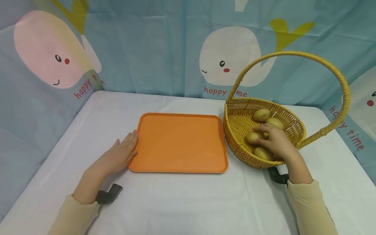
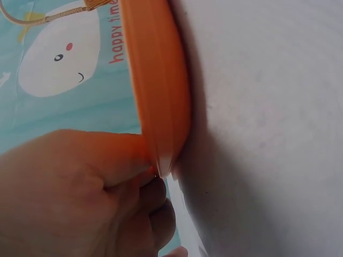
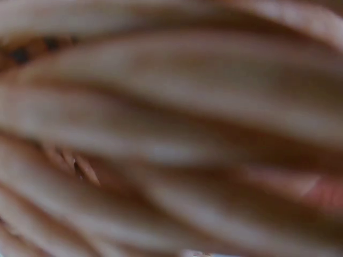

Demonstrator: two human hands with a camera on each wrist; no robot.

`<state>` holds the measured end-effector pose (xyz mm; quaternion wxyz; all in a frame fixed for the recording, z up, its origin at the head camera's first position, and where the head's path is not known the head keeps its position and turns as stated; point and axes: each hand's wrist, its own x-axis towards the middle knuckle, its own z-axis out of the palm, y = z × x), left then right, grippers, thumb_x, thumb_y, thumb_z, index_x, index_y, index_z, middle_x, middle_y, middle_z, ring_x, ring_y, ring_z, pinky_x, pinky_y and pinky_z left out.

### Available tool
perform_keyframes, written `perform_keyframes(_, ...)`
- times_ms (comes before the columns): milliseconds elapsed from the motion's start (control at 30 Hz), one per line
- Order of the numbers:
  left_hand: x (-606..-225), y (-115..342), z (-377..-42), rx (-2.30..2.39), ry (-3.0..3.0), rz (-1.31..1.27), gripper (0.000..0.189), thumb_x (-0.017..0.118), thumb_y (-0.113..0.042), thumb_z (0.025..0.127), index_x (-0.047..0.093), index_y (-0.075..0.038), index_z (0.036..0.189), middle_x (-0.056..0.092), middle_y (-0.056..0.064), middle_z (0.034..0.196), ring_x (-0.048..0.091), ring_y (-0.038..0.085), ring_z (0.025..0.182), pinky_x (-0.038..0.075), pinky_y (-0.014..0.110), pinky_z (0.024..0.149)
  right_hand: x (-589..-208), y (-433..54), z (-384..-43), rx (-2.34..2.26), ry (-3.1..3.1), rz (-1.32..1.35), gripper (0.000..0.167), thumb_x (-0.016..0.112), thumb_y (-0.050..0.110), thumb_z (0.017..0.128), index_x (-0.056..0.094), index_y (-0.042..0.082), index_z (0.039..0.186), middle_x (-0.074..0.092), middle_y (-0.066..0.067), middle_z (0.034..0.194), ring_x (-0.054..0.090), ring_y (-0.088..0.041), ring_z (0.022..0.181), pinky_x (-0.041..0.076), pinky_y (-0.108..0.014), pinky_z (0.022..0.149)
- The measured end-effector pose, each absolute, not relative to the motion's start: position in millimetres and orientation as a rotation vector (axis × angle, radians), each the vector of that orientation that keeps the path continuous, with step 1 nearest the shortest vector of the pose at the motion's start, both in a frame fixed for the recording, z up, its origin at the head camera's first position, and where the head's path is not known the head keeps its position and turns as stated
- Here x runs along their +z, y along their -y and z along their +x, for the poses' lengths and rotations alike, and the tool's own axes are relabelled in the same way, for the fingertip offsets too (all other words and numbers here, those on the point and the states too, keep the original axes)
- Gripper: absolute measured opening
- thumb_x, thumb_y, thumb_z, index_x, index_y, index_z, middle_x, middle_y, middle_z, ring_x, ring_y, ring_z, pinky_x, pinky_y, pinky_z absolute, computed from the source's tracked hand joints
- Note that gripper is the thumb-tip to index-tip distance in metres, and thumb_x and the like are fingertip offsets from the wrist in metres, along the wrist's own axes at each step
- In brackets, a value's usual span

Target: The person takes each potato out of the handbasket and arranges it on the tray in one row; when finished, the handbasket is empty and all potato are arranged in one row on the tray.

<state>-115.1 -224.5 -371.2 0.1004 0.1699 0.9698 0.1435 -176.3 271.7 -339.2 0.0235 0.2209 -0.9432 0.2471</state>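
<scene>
An orange tray [image 1: 179,143] lies on the white table. My left hand [image 1: 120,153] rests at the tray's left edge, fingers fairly straight; up close, the left wrist view has the hand [image 2: 91,187] touching the tray's rim [image 2: 161,85]. Inside a yellow wicker basket [image 1: 238,148] to the right, my right hand [image 1: 276,138] holds a potato [image 1: 252,137] between thumb and fingers. Around it lie other potatoes: one at the back [image 1: 261,114], one beside it [image 1: 275,123] and one near the front [image 1: 263,153]. Blurred basket weave [image 3: 161,107] fills the right wrist view and hides the fingers.
The basket's tall arched handle [image 1: 346,94] rises over its right side. Just left of the basket is the tray's right edge. Dark wrist-worn pieces [image 1: 108,194] show below both wrists. A blue cloth [image 1: 141,52] printed with whales hangs behind the table [image 1: 176,202].
</scene>
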Motion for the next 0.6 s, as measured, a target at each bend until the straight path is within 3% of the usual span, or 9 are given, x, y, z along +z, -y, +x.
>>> perform_keyframes(300, -374.1, 227.6, -116.4, 0.439, -2.843, 0.476, 0.065, 0.047, -0.021, 0.098, 0.016, 0.009, 0.146, 0.011, 0.026, 0.153, 0.01, 0.041, 0.14, 0.01, 0.065, 0.105, -342.1, -268.7, -175.5, 0.867, 3.072, 0.649, 0.043, 0.072, 0.024, 0.084, 0.063, 0.0, 0.118, 0.065, -0.018, 0.111, 0.059, -0.034, 0.1, 0.041, -0.049, 0.088)
perform_keyframes(600, -372.7, 225.2, -116.5, 0.442, -2.85, 0.489, 0.064, 0.048, -0.022, 0.098, 0.018, 0.01, 0.146, 0.013, 0.026, 0.153, 0.012, 0.042, 0.14, 0.011, 0.065, 0.105, -342.8, -270.1, -175.7, 0.798, 3.089, 0.675, 0.046, 0.074, 0.023, 0.082, 0.061, -0.001, 0.119, 0.066, -0.017, 0.106, 0.059, -0.031, 0.094, 0.043, -0.048, 0.085)
